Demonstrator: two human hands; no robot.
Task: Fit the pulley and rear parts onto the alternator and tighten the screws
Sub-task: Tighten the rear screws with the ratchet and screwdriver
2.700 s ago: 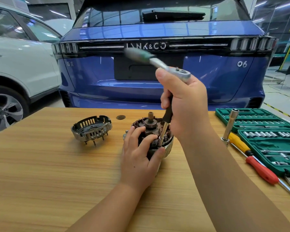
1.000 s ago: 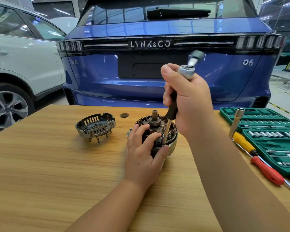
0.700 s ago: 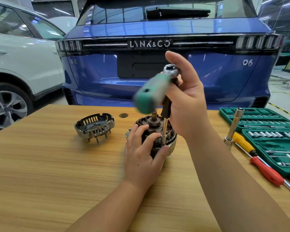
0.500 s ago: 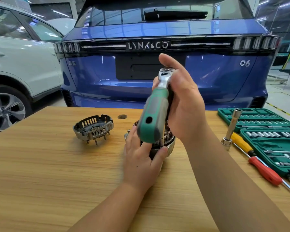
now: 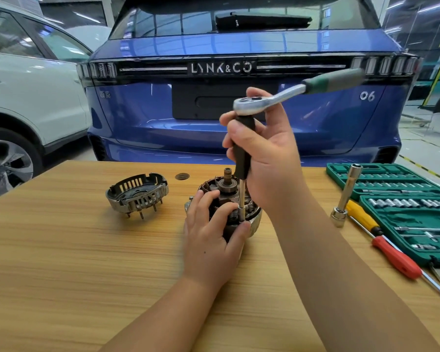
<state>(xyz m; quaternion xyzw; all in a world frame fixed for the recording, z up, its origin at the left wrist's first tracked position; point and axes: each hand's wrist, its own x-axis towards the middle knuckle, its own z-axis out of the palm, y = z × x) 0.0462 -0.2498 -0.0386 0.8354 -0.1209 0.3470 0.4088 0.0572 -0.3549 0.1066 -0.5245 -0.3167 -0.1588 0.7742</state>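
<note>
Left hand [image 5: 211, 240] clamps round the alternator [image 5: 229, 207] at centre frame on the desk [image 5: 61, 262]. Right hand [image 5: 267, 153] grips the black driver shaft [image 5: 242, 153] upright, its tip down in the alternator's near rim; ratchet [image 5: 285, 95] on top, handle pointing upper right. Rear cover [image 5: 137, 193] sits apart, left. Socket set [image 5: 404, 207] at right edge.

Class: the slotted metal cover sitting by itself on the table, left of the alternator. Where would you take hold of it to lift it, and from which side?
Grip the slotted cover by its outer ring wall, coming from above with fingers on opposite sides. It sits open side up with thin pins pointing down at its near edge, so a grip from underneath or on those pins looks awkward. The wall is probably the sturdiest hold.
</note>
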